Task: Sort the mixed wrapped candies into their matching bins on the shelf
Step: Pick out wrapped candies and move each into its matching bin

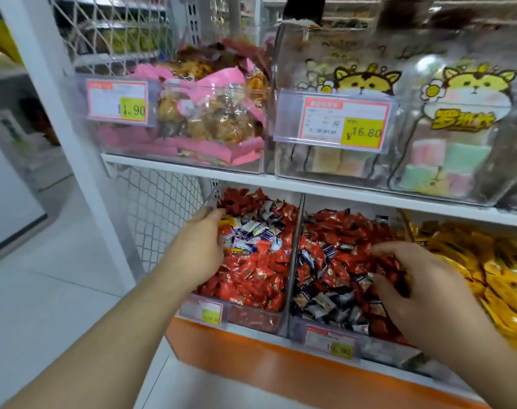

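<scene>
Both forearms are stretched toward the lower shelf [280, 184]. Left hand [201, 249] is laid in the left bin [251, 315], fingers reaching into red and white candies [251, 246]; whether anything is held cannot be told, since the fingertips are hidden. Right hand [413, 278] is curled over the middle bin [298, 255], and a bunch of red candies [387, 270] is gripped in its fingers (the view is blurred). Dark blue candies [319, 299] are mixed with red ones in that bin. Yellow candies [487, 261] are heaped in the right bin. Pink snack packs [210, 113] and marshmallow bags [446, 128] are stocked above, behind price tags [340, 122].
</scene>
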{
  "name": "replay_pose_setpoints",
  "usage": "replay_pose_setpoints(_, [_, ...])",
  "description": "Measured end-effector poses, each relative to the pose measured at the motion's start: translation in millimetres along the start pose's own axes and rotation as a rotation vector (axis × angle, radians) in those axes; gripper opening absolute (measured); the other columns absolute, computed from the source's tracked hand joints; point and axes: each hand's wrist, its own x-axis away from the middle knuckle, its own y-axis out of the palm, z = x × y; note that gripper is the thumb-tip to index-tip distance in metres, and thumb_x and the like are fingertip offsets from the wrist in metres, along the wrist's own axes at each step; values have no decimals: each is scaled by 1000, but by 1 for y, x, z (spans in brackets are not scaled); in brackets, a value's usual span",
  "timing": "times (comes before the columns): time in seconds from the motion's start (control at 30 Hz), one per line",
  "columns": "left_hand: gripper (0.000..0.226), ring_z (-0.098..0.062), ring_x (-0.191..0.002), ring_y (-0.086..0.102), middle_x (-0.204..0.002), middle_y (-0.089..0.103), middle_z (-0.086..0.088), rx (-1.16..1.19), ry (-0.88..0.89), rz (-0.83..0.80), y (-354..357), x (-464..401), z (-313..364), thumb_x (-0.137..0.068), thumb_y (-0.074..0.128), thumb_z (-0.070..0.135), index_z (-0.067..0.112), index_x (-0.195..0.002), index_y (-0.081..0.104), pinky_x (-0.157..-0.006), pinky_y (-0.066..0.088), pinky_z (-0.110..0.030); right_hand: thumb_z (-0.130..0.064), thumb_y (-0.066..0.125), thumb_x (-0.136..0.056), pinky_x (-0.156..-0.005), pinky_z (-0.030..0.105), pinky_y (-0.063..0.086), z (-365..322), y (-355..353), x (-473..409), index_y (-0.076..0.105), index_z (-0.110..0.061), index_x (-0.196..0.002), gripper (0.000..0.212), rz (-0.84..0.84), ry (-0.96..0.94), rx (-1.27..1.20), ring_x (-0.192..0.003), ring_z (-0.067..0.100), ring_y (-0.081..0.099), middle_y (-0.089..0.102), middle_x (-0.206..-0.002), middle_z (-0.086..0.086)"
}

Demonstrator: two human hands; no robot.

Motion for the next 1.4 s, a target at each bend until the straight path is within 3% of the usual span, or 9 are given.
replay_pose_setpoints(0.17, [48,-31,-120,59,-137,60,-12,-10,-44,-14,12,-3,0,-100,59,13,22,-146,54,-95,49,-34,-18,75,-90,-101,22,38,-1,5,-3,65,-28,-126,38,-9,-8,-34,-122,12,59,62,-126,-13])
replay_pose_setpoints(0.5, [31,-6,-75,55,-94,67,13,134,-18,205,-3,6,19,-95,69,16,33,-121,69,-66,39,-22,-16,73,-91,-99,22,41,5,3,-2,66,-28,-124,35,15,-58,-42,-123,12,59,57,-118,-19])
replay_pose_setpoints(0.67, [17,-3,-87,69,-91,76,13,575,-20,-22,-15,39,77,-93,76,25,33,-106,69,-78,49,-19,-29,71,-95,-106,3,25,2,1,2,51,-33,-145,54,-9,-174,-63,-133,-4,44,52,-141,-22])
replay_pose_setpoints(0.77, [8,-8,-88,72,-92,78,12,725,21,-209,-10,62,118,-94,75,27,30,-100,72,-83,51,-26,-38,69,-95,-114,17,34,-1,0,6,43,-36,-150,61,-49,-281,-84,-138,-3,40,45,-147,-22])
replay_pose_setpoints(0.87, [8,-1,-90,72,-94,78,17,792,32,-293,3,71,145,-94,74,27,32,-101,74,-81,53,-24,-33,65,-99,-101,29,51,4,-1,11,56,-30,-140,42,28,-296,-78,-124,5,53,58,-133,-15])
replay_pose_setpoints(0.97, [15,8,-88,68,-97,75,24,759,37,-281,13,71,156,-91,74,38,38,-106,71,-72,47,-14,-28,62,-101,-93,36,55,21,-10,11,61,-24,-135,35,119,-212,-39,-117,14,58,66,-125,-8])
replay_pose_setpoints(1.2, [11,7,-98,66,-102,73,24,618,97,-293,24,71,152,-96,62,45,50,-104,68,-85,54,-27,-25,61,-97,-79,42,53,104,-39,-14,68,-17,-124,29,283,174,272,-95,36,63,71,-97,11])
replay_pose_setpoints(1.3, [15,2,-98,69,-103,74,20,619,86,-288,24,71,152,-96,60,46,54,-106,67,-93,55,-34,-30,53,-91,-95,45,50,129,-37,-26,61,-23,-133,43,231,166,385,-117,35,58,67,-124,7])
replay_pose_setpoints(1.4, [16,-1,-99,70,-103,74,19,613,76,-275,24,71,152,-94,59,48,53,-106,67,-97,55,-40,-40,39,-96,-114,51,34,140,-23,-31,44,-23,-149,56,106,192,417,-144,30,38,51,-151,2])
